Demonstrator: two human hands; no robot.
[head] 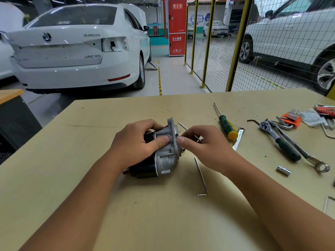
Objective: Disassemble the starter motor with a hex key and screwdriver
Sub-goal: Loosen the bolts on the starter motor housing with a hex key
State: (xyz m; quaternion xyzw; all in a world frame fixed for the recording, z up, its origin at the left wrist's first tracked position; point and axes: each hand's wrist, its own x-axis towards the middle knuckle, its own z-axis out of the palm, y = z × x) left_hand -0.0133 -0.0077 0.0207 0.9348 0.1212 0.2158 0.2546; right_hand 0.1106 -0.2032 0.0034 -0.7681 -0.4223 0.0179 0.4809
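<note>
The starter motor (165, 156) lies on its side in the middle of the wooden table (163, 214), black body to the left, silver aluminium housing to the right. My left hand (137, 142) grips the top of it, thumb pressed on the housing. My right hand (203, 144) pinches a thin hex key (183, 126) right beside the housing's flange. A second, longer hex key (201, 178) lies loose on the table below my right hand. The green and yellow screwdriver (226, 125) lies to the right.
To the right lie a ratchet wrench (279, 140), a combination spanner (304, 153), a small flat wrench (237, 140), a silver socket (283, 170) and an orange holder of hex keys (291, 119). White cars and a yellow mesh fence stand beyond the table.
</note>
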